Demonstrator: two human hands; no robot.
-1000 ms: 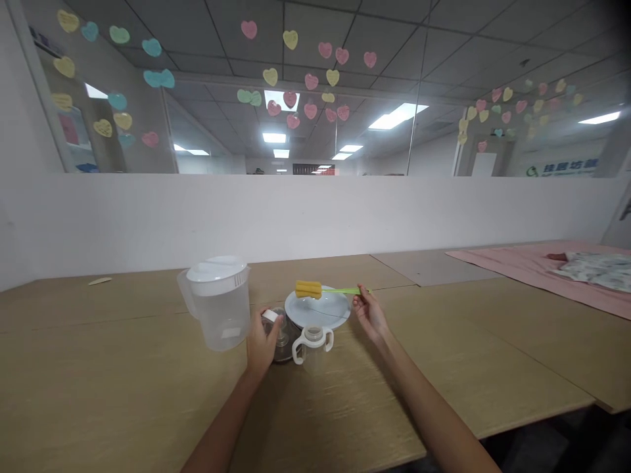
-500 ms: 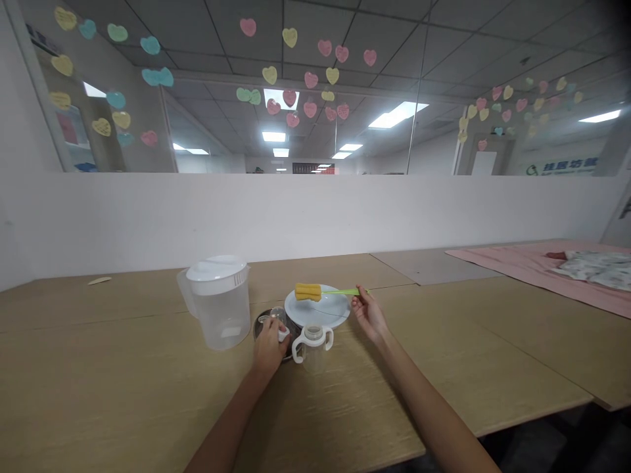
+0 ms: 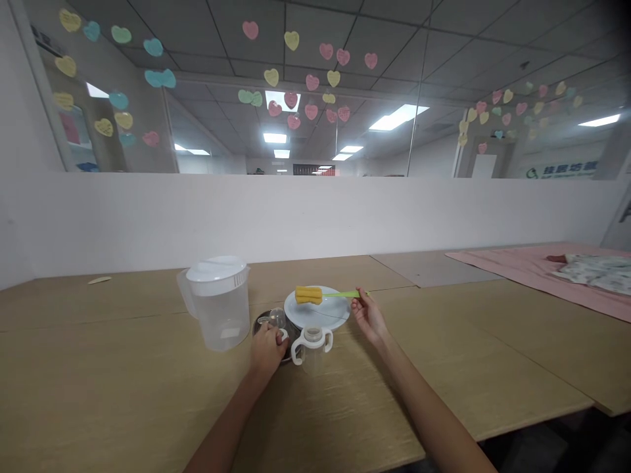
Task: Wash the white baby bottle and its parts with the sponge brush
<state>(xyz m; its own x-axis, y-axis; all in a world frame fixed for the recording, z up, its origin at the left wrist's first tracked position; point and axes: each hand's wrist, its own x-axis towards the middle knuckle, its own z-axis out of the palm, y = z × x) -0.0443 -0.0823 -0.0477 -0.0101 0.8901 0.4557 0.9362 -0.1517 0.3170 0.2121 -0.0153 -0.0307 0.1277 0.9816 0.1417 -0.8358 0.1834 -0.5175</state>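
My right hand (image 3: pixel 368 318) pinches the green handle of a bottle brush (image 3: pixel 309 295). Its yellow sponge head points left, over the white plate (image 3: pixel 335 316). At the dark round bowl (image 3: pixel 294 351), my left hand (image 3: pixel 267 347) has its fingers closed around a small white part (image 3: pixel 282 336), mostly hidden by them. A clear dome-shaped cover (image 3: pixel 277 318) shows in the bowl just beyond those fingers. In front of the plate stands a clear baby bottle (image 3: pixel 312 351), upright and without a top, with two white handles at its neck.
Left of the bowl is a clear plastic pitcher (image 3: pixel 224 315) with a white lid. A thin pale piece (image 3: pixel 100 280) lies at the table's back left. On the right, a pink cloth (image 3: pixel 517 269) carries a patterned fabric (image 3: pixel 596 272). A white wall (image 3: pixel 305 217) rises behind the table.
My left hand has shifted slightly and covers more of the white part in the bowl. The right hand and brush are almost unmoved.
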